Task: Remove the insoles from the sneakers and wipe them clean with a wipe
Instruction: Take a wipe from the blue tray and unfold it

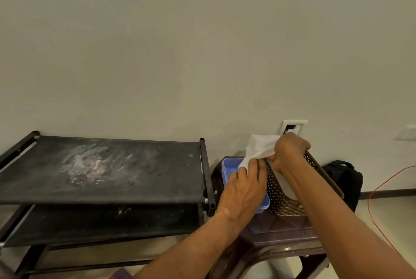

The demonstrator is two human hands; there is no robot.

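Note:
Both hands hold one white wipe [258, 147] in the air above the brown stool. My left hand [244, 186] pinches its lower edge, over a blue plastic box [229, 167]. Higher and to the right, my right hand [290, 150] grips the wipe's upper right part. Inside the brown perforated basket [283, 200] a pale insole-like shape [287, 185] shows below my right wrist. No sneakers are in sight.
The blue box and the basket stand on a dark brown plastic stool [283, 233]. A black fabric shoe rack [101, 170] with a dusty top fills the left side. A black bag [344, 179] and an orange cable [380, 191] lie at the right by the wall.

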